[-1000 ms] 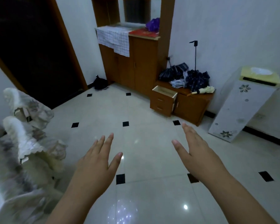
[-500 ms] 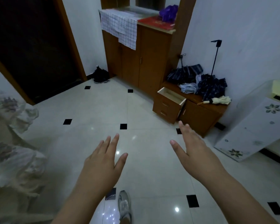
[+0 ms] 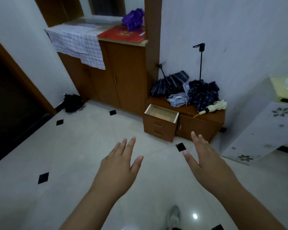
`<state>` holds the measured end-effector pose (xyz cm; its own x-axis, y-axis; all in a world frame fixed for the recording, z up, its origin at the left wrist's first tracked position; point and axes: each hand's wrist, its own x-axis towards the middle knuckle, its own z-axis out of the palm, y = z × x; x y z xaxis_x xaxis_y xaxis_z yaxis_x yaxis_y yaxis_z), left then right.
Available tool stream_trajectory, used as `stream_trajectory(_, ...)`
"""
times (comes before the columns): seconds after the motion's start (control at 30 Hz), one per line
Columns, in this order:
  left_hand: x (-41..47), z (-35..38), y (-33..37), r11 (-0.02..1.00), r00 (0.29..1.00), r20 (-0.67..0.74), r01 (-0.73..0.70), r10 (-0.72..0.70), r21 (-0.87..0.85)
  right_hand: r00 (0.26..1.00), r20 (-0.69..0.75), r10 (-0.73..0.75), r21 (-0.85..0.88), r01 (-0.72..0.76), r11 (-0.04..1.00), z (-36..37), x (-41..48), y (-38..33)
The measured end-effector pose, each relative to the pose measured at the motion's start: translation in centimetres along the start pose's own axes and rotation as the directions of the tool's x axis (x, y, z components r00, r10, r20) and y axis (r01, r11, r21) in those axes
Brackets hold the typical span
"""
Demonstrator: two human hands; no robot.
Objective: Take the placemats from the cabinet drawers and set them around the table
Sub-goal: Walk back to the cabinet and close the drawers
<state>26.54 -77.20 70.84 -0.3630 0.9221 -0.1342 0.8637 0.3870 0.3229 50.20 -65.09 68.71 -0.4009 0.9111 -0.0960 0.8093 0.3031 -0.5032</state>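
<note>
Closer to the cabinet (image 3: 201, 125) now, your left hand (image 3: 118, 165) and right hand (image 3: 204, 160) hover spread and empty. Just beyond them the top drawer (image 3: 161, 113) stands open, with no placemats showing. Step in, check its depth, then try the shut drawers (image 3: 157, 129) beneath.

1. Left hand (image 3: 120, 165): back facing up, palm down. Fingers straight, slightly spread; thumb angled out toward the right. Holds nothing.
2. Right hand (image 3: 206, 161): palm turned inward toward the left hand. Fingers straight and close together; thumb set apart. Holds nothing.
3. Both forearms bare, entering from the lower edge of the view and stretched forward.
4. Hands apart, not touching, at roughly the same height.
5. One foot in a light shoe (image 3: 174, 216) shows low between the forearms.
</note>
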Motion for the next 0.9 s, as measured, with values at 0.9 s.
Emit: stream_trajectory(0.9,53.0,0.9,0.3,0.965,0.960,0.105,-0.262,0.258,0.029,0.980,-0.049,0.193,0.094,-0.187,0.978,3.3,47.4,2.6)
